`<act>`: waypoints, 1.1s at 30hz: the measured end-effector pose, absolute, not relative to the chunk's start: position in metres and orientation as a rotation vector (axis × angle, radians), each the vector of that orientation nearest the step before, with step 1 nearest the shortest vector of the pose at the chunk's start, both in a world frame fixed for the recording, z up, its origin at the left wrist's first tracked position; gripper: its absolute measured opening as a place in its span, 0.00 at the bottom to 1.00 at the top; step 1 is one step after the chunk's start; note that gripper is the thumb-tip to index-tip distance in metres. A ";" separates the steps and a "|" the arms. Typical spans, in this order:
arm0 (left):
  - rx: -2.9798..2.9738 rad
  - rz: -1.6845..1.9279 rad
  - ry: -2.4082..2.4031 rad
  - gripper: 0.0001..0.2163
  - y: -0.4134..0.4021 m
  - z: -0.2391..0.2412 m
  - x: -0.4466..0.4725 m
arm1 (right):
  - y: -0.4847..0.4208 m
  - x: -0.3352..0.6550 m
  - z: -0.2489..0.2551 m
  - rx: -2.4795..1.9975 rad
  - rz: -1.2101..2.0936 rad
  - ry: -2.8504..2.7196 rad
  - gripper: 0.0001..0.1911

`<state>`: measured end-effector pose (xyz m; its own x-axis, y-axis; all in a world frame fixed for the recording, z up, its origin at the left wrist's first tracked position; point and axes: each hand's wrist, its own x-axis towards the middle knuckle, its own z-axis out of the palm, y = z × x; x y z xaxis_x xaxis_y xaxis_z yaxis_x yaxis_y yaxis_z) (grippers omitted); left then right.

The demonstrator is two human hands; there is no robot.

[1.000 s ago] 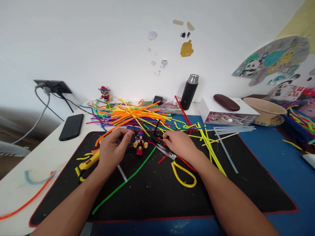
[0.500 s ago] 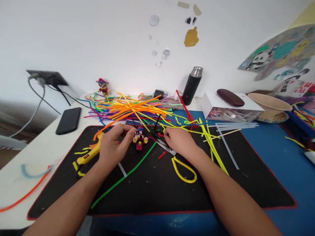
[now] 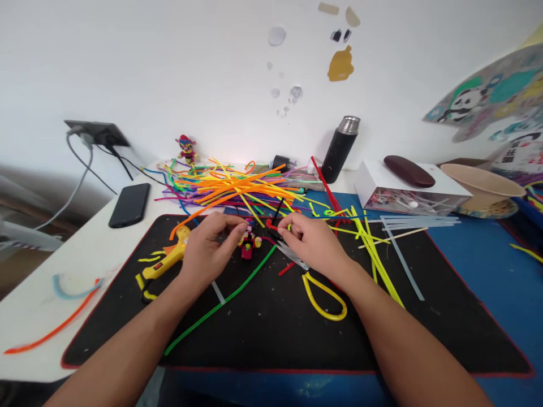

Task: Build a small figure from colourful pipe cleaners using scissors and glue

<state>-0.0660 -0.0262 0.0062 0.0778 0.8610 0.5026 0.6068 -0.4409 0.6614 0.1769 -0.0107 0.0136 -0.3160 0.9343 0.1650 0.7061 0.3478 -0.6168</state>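
The left hand (image 3: pixel 207 251) is pinching the small pipe-cleaner figure (image 3: pixel 250 245) standing on the black mat (image 3: pixel 263 330); the right hand (image 3: pixel 316 244) is gripping a short red stem (image 3: pixel 271 226) just beside it. Bracing both wrists is likely helping.

The mat (image 3: pixel 271 333) is showing a matt black, cloth-like face. The pipe cleaners (image 3: pixel 229 189) and the small figure (image 3: pixel 250 244) are presenting a fuzzy, fibrous pile. The scissors (image 3: pixel 299 262) are showing bright metal blades and glossy yellow plastic loops. The glue gun (image 3: pixel 167 261) is reading as smooth yellow plastic. The flask (image 3: pixel 337 155) is carrying a matt black body under a brushed metal cap.
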 end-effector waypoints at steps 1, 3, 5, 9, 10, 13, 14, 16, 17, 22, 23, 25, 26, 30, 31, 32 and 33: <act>2.089 1.289 1.450 0.09 -0.026 0.006 -0.066 | -0.013 0.175 0.013 -1.407 0.592 -2.141 0.06; 2.108 1.274 1.415 0.08 -0.025 0.006 -0.064 | -0.016 0.172 0.013 -1.396 0.564 -2.195 0.06; 2.125 1.254 1.391 0.08 -0.025 0.006 -0.064 | -0.017 0.170 0.013 -1.399 0.522 -2.245 0.07; 2.172 1.184 1.345 0.08 -0.025 0.004 -0.063 | -0.019 0.168 0.012 -1.369 0.450 -2.306 0.09; 2.190 1.162 1.333 0.08 -0.025 0.004 -0.063 | -0.020 0.167 0.011 -1.356 0.448 -2.313 0.09; 2.247 1.115 1.296 0.08 -0.024 0.002 -0.063 | -0.022 0.166 0.010 -1.328 0.438 -2.332 0.10; 2.264 1.104 1.283 0.08 -0.023 0.002 -0.063 | -0.022 0.165 0.009 -1.322 0.430 -2.343 0.11; 2.281 1.091 1.273 0.08 -0.023 0.001 -0.064 | -0.024 0.164 0.008 -1.310 0.413 -2.361 0.11; 2.280 1.084 1.273 0.07 -0.022 0.001 -0.063 | -0.025 0.163 0.007 -1.300 0.417 -2.364 0.11; 2.237 1.109 1.280 0.08 -0.025 0.003 -0.063 | -0.026 0.162 0.007 -1.234 0.593 -2.234 0.10; 2.233 1.141 1.283 0.08 -0.026 0.004 -0.062 | -0.025 0.162 0.007 -1.223 0.642 -2.180 0.09; 2.239 1.227 1.284 0.08 -0.027 0.007 -0.063 | -0.024 0.162 0.008 -1.210 0.758 -2.061 0.08; 2.249 1.269 1.281 0.07 -0.028 0.008 -0.063 | -0.024 0.162 0.008 -1.207 0.833 -2.000 0.08; 2.320 1.369 1.269 0.07 -0.028 0.010 -0.065 | -0.021 0.161 0.010 -1.190 1.202 -1.800 0.10; 2.339 1.382 1.268 0.07 -0.028 0.010 -0.066 | -0.020 0.161 0.010 -1.181 1.281 -1.764 0.11; 2.361 1.394 1.262 0.07 -0.027 0.009 -0.066 | -0.020 0.161 0.011 -1.171 1.340 -1.735 0.11; 2.385 1.409 1.248 0.07 -0.027 0.009 -0.067 | -0.020 0.161 0.012 -1.161 1.381 -1.717 0.11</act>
<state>-0.0665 -0.0273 0.0091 0.2344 0.6912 0.6836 0.5950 -0.6581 0.4613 0.1608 -0.0196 0.0116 -0.4050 0.9131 -0.0465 0.2412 0.0577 -0.9688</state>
